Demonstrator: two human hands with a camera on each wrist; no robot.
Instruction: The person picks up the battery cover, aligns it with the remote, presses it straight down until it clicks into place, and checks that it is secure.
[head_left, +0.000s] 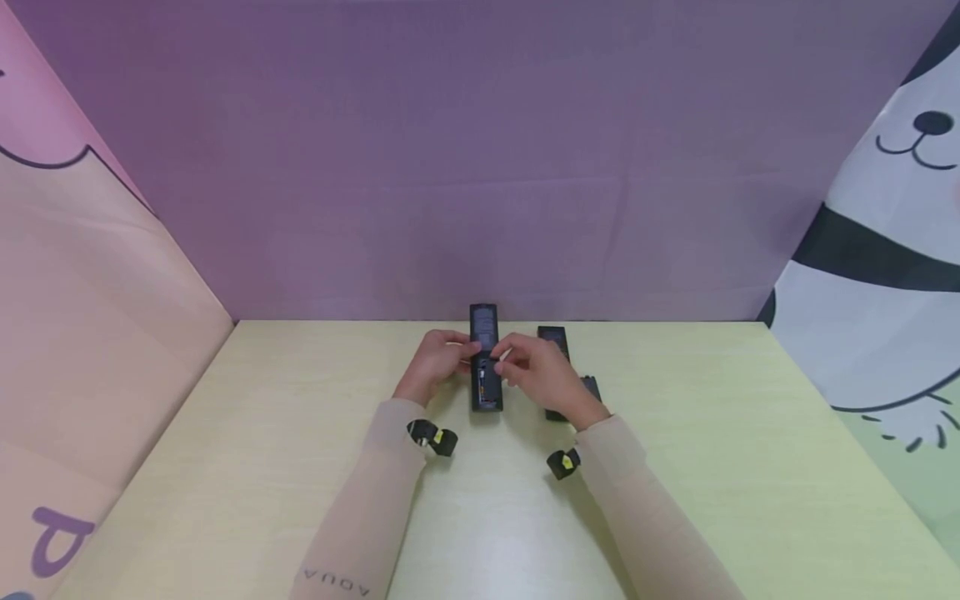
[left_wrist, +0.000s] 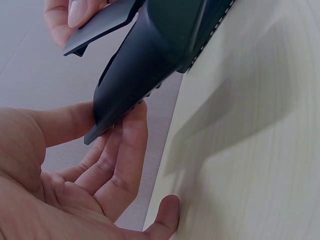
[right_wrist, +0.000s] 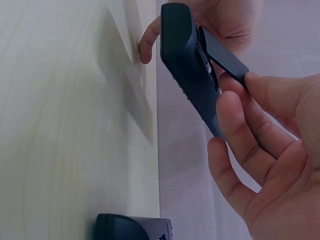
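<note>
A black remote control (head_left: 483, 327) is held above the counter (head_left: 300, 467), near its far edge, with its back turned up and its length pointing away from the person. The left grip (head_left: 438, 360) pinches it from the side, thumb on the upper face and fingers beneath. The right grip (head_left: 542, 372) pinches a thin dark cover (right_wrist: 227, 59) between thumb and finger, tilted up from the remote's back; whether the cover's other end touches the remote is hard to tell.

The pale, wood-grained counter meets a purple backdrop (head_left: 450, 150) at the far side. A pink and cream panel (head_left: 90, 283) stands at the left, a panel with a printed panda (head_left: 885, 225) at the right.

The battery compartment (head_left: 491, 377) lies uncovered in the near half of the remote, with what looks like an orange and silver battery (head_left: 482, 385) inside; the number of cells cannot be made out.

On the counter to the right, a second dark remote (head_left: 553, 333) is partly hidden by the right grip, and so is a dark object (head_left: 592, 387) beside it, too covered to identify.
</note>
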